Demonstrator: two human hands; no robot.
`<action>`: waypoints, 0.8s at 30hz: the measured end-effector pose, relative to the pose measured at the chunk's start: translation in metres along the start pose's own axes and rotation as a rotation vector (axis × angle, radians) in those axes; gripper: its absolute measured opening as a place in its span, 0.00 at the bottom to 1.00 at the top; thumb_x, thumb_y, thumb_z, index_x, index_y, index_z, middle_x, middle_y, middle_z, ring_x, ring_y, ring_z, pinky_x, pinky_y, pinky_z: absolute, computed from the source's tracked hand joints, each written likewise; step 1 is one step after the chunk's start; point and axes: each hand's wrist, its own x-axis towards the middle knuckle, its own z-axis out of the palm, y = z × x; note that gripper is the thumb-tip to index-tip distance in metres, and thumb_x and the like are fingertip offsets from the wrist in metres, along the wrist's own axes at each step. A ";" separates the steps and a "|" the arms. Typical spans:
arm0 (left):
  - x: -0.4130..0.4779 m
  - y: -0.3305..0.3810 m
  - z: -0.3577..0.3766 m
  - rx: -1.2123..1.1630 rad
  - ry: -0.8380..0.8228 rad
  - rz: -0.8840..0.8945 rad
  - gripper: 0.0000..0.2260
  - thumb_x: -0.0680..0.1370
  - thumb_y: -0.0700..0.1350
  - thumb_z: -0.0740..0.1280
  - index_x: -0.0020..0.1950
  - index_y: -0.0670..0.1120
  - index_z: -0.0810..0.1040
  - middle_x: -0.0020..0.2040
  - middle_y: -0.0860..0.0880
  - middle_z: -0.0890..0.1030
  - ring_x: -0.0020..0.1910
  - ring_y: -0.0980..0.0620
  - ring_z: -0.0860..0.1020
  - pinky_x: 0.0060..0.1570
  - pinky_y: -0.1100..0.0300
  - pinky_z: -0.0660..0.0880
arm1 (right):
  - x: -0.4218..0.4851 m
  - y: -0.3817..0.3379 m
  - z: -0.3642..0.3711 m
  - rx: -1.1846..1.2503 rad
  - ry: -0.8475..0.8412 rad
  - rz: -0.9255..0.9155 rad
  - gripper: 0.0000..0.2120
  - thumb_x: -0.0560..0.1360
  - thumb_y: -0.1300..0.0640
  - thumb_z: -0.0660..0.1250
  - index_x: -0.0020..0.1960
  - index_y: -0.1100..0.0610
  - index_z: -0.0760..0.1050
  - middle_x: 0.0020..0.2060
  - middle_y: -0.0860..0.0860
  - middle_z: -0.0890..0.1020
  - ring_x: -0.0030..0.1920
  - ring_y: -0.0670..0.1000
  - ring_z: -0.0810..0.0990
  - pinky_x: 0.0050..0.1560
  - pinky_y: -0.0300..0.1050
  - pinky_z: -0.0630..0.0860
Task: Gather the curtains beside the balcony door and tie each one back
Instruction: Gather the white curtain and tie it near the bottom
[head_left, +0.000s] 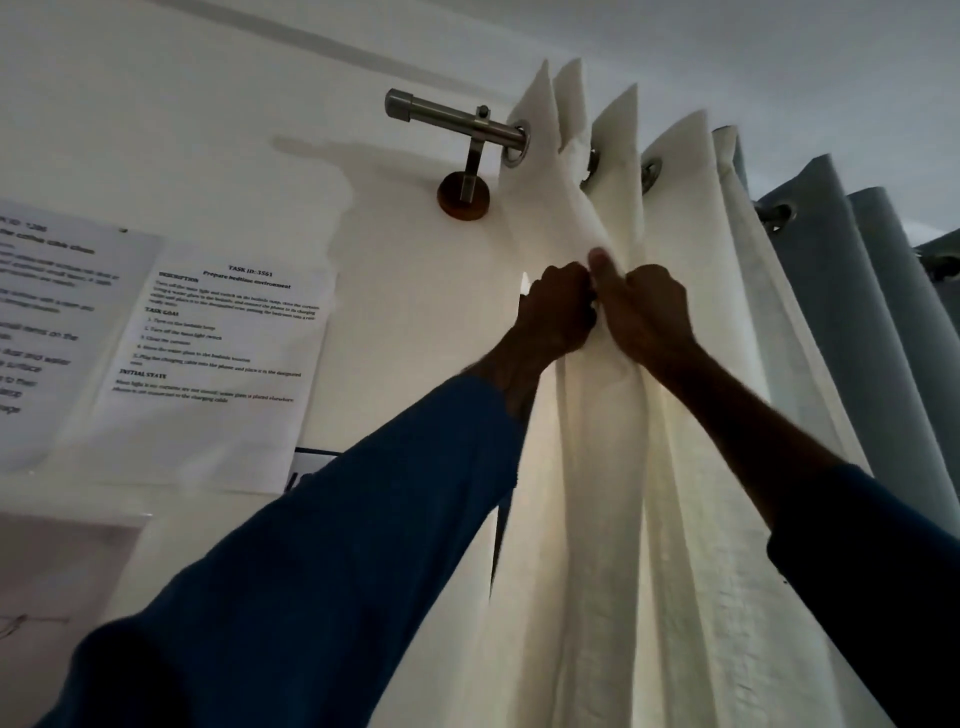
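Note:
A cream-white curtain (613, 467) hangs in bunched folds by metal eyelets from a steel rod (457, 118). Both arms reach up in dark blue sleeves. My left hand (556, 312) grips the curtain's left folds with curled fingers, high up below the rod. My right hand (644, 312) grips the neighbouring fold right beside it, thumb up against the cloth. The two hands touch, and what lies between them is hidden. To the right hangs a grey-blue curtain (852, 312), also gathered in folds on the same rod.
The rod's bracket (464, 196) is fixed to the white wall left of the curtain. Printed paper sheets (218, 358) are taped to the wall at the left. A white ceiling runs above.

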 end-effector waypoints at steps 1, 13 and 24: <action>0.006 0.006 0.001 0.005 -0.016 0.021 0.15 0.80 0.41 0.67 0.66 0.39 0.73 0.63 0.40 0.78 0.61 0.40 0.78 0.57 0.51 0.75 | 0.000 0.004 -0.004 -0.001 0.025 0.005 0.34 0.83 0.36 0.55 0.63 0.67 0.78 0.59 0.63 0.81 0.61 0.61 0.79 0.57 0.45 0.71; -0.016 -0.031 0.017 -0.027 0.196 0.180 0.15 0.75 0.42 0.62 0.55 0.33 0.80 0.49 0.34 0.81 0.48 0.32 0.80 0.46 0.48 0.76 | -0.012 0.018 -0.013 -0.209 0.060 -0.150 0.23 0.80 0.43 0.67 0.55 0.66 0.77 0.50 0.59 0.82 0.51 0.57 0.80 0.56 0.48 0.73; -0.086 -0.076 -0.019 0.105 0.091 0.123 0.05 0.78 0.40 0.62 0.51 0.41 0.75 0.41 0.44 0.79 0.38 0.41 0.79 0.39 0.49 0.77 | -0.065 0.009 0.047 -0.399 0.063 -0.522 0.16 0.72 0.75 0.64 0.59 0.69 0.76 0.67 0.64 0.74 0.68 0.65 0.75 0.57 0.57 0.79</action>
